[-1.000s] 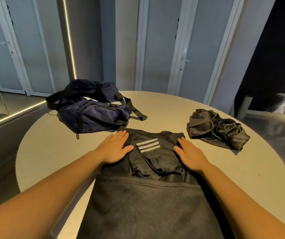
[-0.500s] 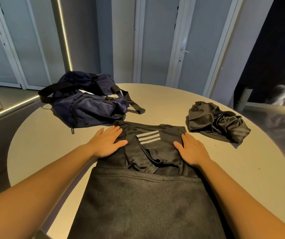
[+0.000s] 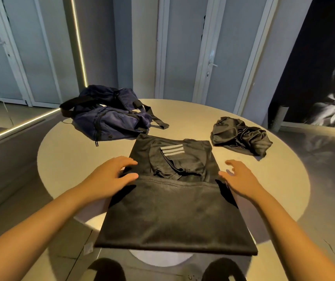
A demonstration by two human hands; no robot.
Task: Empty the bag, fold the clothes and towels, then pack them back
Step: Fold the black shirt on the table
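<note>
A black garment (image 3: pixel 174 209) with three white stripes lies flat on the round table (image 3: pixel 65 159), its lower part hanging over the near edge. My left hand (image 3: pixel 111 175) hovers at the garment's left edge, fingers relaxed, thumb touching the fabric. Off the right edge my right hand (image 3: pixel 237 177) is spread and holds nothing. A navy bag (image 3: pixel 109 116) lies at the back left. A crumpled black satin cloth (image 3: pixel 241 136) lies at the back right.
The bag's black straps (image 3: pixel 158 122) trail toward the table's middle. Doors and a lit wall strip stand behind. My feet (image 3: pixel 105 270) show below the table on the floor.
Both hands have slid off the garment's upper part, back and outward to its side edges. The view has tilted down, showing the garment's hanging end and the floor.
</note>
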